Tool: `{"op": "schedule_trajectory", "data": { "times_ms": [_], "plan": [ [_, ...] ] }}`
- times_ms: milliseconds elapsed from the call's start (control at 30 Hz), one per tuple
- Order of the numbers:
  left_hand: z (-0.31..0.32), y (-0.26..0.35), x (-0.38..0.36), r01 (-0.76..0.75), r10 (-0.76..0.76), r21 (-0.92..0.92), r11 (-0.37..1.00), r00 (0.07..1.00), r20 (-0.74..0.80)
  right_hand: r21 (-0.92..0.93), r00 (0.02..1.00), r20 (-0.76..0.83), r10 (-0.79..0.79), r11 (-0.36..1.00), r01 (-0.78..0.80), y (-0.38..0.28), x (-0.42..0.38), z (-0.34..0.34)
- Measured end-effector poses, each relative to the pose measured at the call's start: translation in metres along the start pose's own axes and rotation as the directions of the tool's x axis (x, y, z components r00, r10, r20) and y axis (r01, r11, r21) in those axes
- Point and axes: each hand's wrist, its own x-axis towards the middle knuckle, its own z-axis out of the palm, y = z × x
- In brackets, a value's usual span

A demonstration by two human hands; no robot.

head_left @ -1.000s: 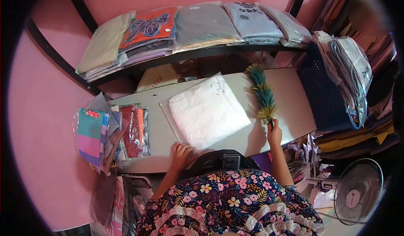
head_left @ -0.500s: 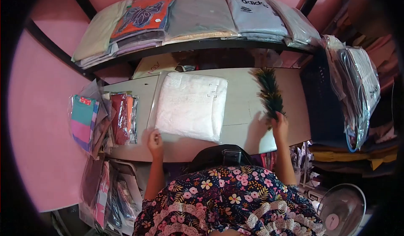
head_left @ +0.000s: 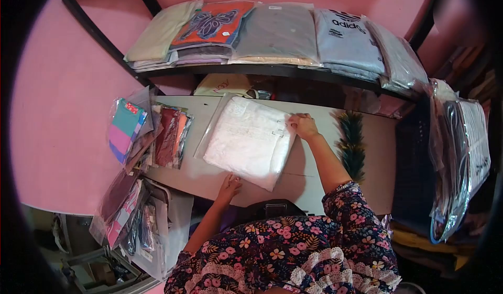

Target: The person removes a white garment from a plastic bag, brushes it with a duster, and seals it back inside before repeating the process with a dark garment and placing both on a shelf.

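Observation:
A folded white garment in a clear plastic bag [head_left: 246,139] lies on the table, slightly turned. My right hand [head_left: 305,126] grips the bag's upper right edge, fingers on top near a small printed label. Just below the bag's lower edge is my left hand [head_left: 229,186], its fingers partly spread and nothing visible in them. A dark green, bushy tinsel-like strip with golden tips [head_left: 351,144] lies on the table, to the right of my right forearm.
Bagged folded clothes [head_left: 275,32] line a black shelf [head_left: 262,69] above the table. More bagged garments [head_left: 170,137] stand at the table's left end. On the right, a dark blue basket [head_left: 411,163] stands beside a stack of bagged clothes [head_left: 466,152].
My right hand has let go of the green strip and moved left to the bag's edge. The bag has turned slightly clockwise. My view has shifted.

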Motion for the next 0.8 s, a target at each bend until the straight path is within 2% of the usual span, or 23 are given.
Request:
{"op": "schedule_trajectory", "data": {
  "times_ms": [100,167,233,267,300,333,367,400,467,500,567,600,633,700,733,767,800],
  "plan": [
    [0.007,0.016,-0.003,0.044,-0.045,-0.023,0.999,0.999,-0.025,-0.084,0.999,-0.026,0.027,0.996,-0.029,0.002,-0.021,0.005],
    [0.007,0.03,0.005,0.045,-0.045,-0.02,0.999,0.999,-0.029,-0.208,0.989,-0.128,-0.073,0.977,0.045,0.001,-0.066,0.013],
    [0.002,0.038,0.024,-0.046,0.045,-0.008,0.999,0.996,-0.072,-0.116,0.988,-0.145,-0.054,0.993,0.037,0.0,-0.121,0.031],
    [-0.001,0.041,0.033,-0.221,0.22,-0.009,0.975,0.973,-0.067,0.004,0.992,-0.091,-0.091,0.996,0.092,0.004,-0.152,0.041],
    [-0.007,0.04,0.049,-0.223,0.222,-0.013,0.975,0.973,-0.067,0.151,0.991,-0.065,-0.115,0.981,0.124,-0.002,-0.179,0.03],
    [-0.016,0.038,0.071,-0.401,0.404,0.051,0.915,0.914,-0.048,0.294,0.989,-0.044,-0.142,0.944,0.149,-0.014,-0.207,0.008],
    [-0.02,0.039,0.088,-0.566,0.571,0.108,0.818,0.821,-0.019,0.258,0.985,-0.166,-0.035,0.963,0.078,-0.013,-0.232,0.0],
    [-0.021,0.043,0.097,-0.565,0.569,0.102,0.819,0.822,-0.02,0.232,0.957,-0.283,0.069,0.973,-0.002,-0.009,-0.256,-0.006],
    [-0.016,0.053,0.105,-0.413,0.544,0.582,0.7,0.837,-0.061,0.202,0.814,-0.456,0.359,0.933,-0.298,0.004,-0.291,-0.01],
    [-0.006,0.055,0.103,-0.416,0.545,0.577,0.703,0.836,-0.061,0.195,0.814,-0.459,0.356,0.934,-0.299,0.008,-0.301,-0.009],
    [0.029,0.073,0.079,0.01,0.285,0.824,0.567,0.936,-0.207,0.066,0.687,-0.52,0.508,0.826,-0.56,0.009,-0.316,-0.008],
    [0.029,0.055,0.089,-0.016,0.314,0.87,0.494,0.936,-0.161,-0.047,0.741,-0.444,0.504,0.812,-0.581,0.018,-0.323,-0.001],
    [0.028,0.051,0.091,-0.016,0.309,0.87,0.492,0.938,-0.157,-0.049,0.739,-0.441,0.509,0.809,-0.586,0.02,-0.321,-0.003],
    [0.025,0.042,0.096,-0.111,0.446,0.912,0.395,0.891,-0.085,0.029,0.625,-0.49,0.608,0.728,-0.685,0.025,-0.313,-0.003],
    [0.018,0.045,0.098,-0.205,0.508,0.911,0.358,0.861,-0.006,0.102,0.53,-0.588,0.611,0.706,-0.7,0.025,-0.309,-0.002],
    [0.013,0.051,0.1,-0.211,0.506,0.908,0.361,0.862,-0.001,0.098,0.527,-0.592,0.61,0.703,-0.704,0.031,-0.311,0.0],
    [0.008,0.056,0.101,-0.265,0.519,0.904,0.336,0.853,0.057,0.122,0.554,-0.453,0.699,0.664,-0.738,0.037,-0.314,-0.001]
  ]
}}
